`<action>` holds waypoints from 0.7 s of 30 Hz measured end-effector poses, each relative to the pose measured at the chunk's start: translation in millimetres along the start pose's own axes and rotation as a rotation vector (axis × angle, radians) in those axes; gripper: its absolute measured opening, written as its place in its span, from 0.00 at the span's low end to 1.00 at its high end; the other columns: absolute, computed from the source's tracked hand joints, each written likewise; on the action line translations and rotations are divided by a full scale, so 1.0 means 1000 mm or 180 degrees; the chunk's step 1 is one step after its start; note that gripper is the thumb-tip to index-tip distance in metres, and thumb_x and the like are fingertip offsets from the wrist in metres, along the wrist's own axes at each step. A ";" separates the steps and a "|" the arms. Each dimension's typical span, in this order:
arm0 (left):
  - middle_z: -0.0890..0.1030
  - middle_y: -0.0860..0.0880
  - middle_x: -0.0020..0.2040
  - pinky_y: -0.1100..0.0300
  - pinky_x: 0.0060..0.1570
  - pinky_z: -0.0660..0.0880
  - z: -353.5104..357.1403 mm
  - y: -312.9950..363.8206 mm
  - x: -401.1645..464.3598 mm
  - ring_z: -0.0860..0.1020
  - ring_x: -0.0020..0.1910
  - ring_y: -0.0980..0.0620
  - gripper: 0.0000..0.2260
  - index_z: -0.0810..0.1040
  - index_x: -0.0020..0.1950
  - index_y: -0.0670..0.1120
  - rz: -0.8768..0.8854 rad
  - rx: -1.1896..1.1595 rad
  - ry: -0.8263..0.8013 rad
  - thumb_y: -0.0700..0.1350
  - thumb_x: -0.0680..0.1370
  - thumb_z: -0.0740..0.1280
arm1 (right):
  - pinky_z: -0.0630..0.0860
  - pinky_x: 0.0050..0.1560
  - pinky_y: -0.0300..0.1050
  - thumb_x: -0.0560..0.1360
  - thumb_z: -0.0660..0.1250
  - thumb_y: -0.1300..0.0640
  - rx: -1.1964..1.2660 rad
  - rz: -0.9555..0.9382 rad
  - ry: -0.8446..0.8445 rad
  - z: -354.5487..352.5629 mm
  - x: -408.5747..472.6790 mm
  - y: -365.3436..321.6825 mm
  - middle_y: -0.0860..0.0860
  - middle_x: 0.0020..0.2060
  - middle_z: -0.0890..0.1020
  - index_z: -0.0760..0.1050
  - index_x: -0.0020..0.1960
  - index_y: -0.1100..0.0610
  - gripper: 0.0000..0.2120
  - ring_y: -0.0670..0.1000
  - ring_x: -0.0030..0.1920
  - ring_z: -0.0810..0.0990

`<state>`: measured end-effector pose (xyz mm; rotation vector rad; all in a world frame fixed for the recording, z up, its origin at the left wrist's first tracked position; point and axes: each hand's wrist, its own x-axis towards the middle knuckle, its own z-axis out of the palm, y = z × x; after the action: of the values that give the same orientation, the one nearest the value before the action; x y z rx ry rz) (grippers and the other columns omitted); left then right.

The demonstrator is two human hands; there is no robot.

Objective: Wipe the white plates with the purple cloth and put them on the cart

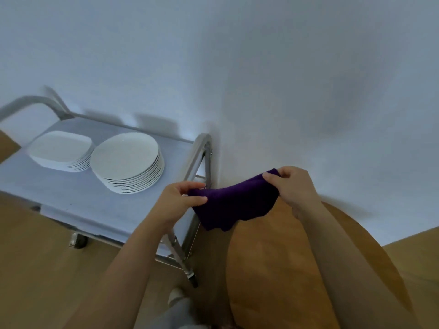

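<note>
Left hand: my left hand [183, 198] pinches one end of the purple cloth [234, 205]; thumb on top, fingers curled under it
Right hand: my right hand [291, 186] pinches the other end, up a bit higher; so the cloth is pulled out between both hands and the loose part hangs down
Cloth: it is in the air, just beside the near corner of the cart [78, 193]; it touches no plate
Round plates: a stack of white round plates [124, 156] sits on the cart top; I count about ten, but the edges blur
Square plates: a lower stack of white squarish plates [60, 147] sits right next to the round ones, on their left
Cart: grey, with a rail along the back and a wheel [79, 241] down low; it stands by the white wall [261, 67]
Counter: a round wooden counter [273, 269] is under my right arm; I see no plate on the part that shows
Done so far: I think most of the job is done; two full stacks are already on the cart
Left to do: I cannot see any plate waiting to be wiped; maybe there are more out of view; I cannot tell
Next: I guess I fold the cloth or put it down
</note>
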<state>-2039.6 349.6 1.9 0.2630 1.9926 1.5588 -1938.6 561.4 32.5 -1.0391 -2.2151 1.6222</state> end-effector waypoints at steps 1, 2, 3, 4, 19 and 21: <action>0.81 0.46 0.49 0.58 0.53 0.77 -0.007 -0.001 -0.001 0.80 0.50 0.50 0.14 0.80 0.50 0.48 -0.0069 0.0235 -0.0074 0.32 0.70 0.71 | 0.73 0.37 0.38 0.76 0.67 0.56 -0.0073 -0.0182 0.0032 0.008 0.005 -0.004 0.51 0.40 0.80 0.76 0.43 0.57 0.05 0.49 0.44 0.78; 0.82 0.47 0.46 0.58 0.53 0.77 -0.012 -0.002 0.000 0.80 0.48 0.52 0.13 0.80 0.51 0.46 -0.0112 0.0458 -0.0109 0.33 0.70 0.71 | 0.72 0.38 0.38 0.77 0.66 0.55 -0.0216 -0.0368 0.0033 0.017 0.012 -0.009 0.51 0.41 0.79 0.76 0.43 0.57 0.06 0.49 0.44 0.77; 0.82 0.48 0.44 0.60 0.50 0.78 -0.015 -0.003 0.001 0.80 0.45 0.54 0.12 0.80 0.51 0.45 -0.0128 0.0638 -0.0110 0.33 0.71 0.71 | 0.72 0.41 0.38 0.77 0.64 0.54 -0.0394 -0.0537 -0.0012 0.027 0.021 -0.013 0.51 0.43 0.77 0.75 0.45 0.58 0.08 0.50 0.46 0.76; 0.82 0.49 0.43 0.63 0.46 0.77 -0.019 -0.004 0.002 0.80 0.44 0.55 0.10 0.81 0.51 0.44 -0.0132 0.0785 -0.0083 0.35 0.71 0.71 | 0.71 0.45 0.39 0.78 0.62 0.53 -0.0551 -0.0659 -0.0105 0.038 0.030 -0.018 0.50 0.46 0.75 0.73 0.48 0.59 0.09 0.50 0.48 0.75; 0.76 0.45 0.44 0.60 0.41 0.69 -0.109 -0.028 0.090 0.74 0.42 0.50 0.15 0.76 0.48 0.40 -0.0897 0.0970 -0.0324 0.51 0.80 0.59 | 0.65 0.35 0.40 0.78 0.63 0.50 -0.1720 -0.1300 -0.1031 0.222 0.172 -0.077 0.48 0.35 0.71 0.66 0.43 0.58 0.12 0.47 0.35 0.68; 0.77 0.45 0.42 0.60 0.41 0.70 -0.115 -0.039 0.098 0.75 0.40 0.51 0.16 0.76 0.46 0.41 -0.0873 0.1313 -0.0370 0.51 0.81 0.57 | 0.64 0.37 0.42 0.78 0.62 0.50 -0.2092 -0.1349 -0.1269 0.242 0.177 -0.078 0.48 0.36 0.71 0.65 0.45 0.57 0.12 0.48 0.37 0.69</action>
<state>-2175.1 292.7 -50.5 0.2238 2.1387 0.9374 -2231.3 481.3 -29.5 -0.2968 -3.0739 0.9926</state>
